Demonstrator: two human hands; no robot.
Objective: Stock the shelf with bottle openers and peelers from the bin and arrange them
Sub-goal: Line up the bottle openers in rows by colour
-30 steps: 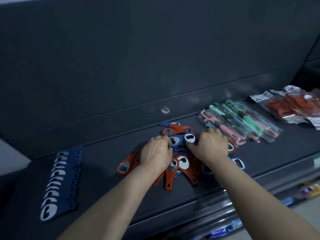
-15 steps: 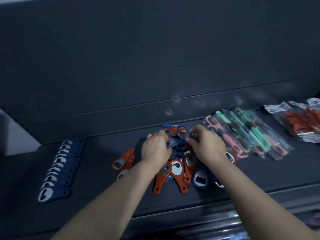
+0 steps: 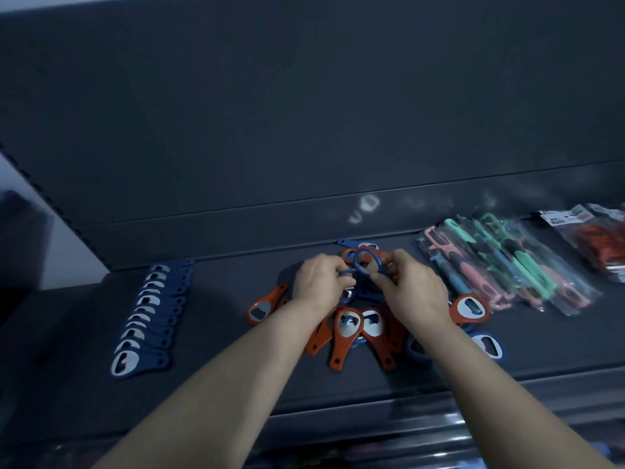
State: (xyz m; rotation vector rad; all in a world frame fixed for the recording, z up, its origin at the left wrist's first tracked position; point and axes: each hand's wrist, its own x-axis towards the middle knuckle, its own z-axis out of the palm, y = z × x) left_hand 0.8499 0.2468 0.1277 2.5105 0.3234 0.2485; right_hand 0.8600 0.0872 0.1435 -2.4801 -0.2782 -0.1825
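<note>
One blue opener lifted from pile; left hand, right hand pinch it.

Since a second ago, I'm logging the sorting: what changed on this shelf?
The left hand and right hand came up off the loose pile, pinching a blue bottle opener between them above it. The row of blue openers, the peeler packs and the red packets stayed put.
</note>
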